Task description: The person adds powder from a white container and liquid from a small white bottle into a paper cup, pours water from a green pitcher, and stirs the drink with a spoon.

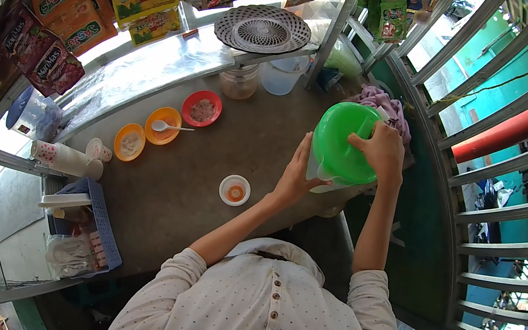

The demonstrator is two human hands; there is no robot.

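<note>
A plastic container with a green lid (344, 143) is at the right side of the counter. My right hand (380, 149) is closed on the raised grip of the lid. Against the container's near left side rests my left hand (299, 178), fingers extended and thumb along its lower edge. Left of the hands stands a small white cup (236, 179) with something orange in its bottom. Farther left are an orange dish of pale contents (121, 156), another orange dish (152, 115) with a white plastic spoon (161, 125) across it, and a red dish (215, 119) of pinkish contents.
Stacked paper cups (67, 160) lie at the left, above a blue plastic basket (106, 228). A woven-pattern tray (264, 29) sits on the glass shelf. Below it are a clear jar (239, 82) and a translucent bucket (282, 78). A purple cloth (381, 100) lies behind the green lid; metal bars rise at right.
</note>
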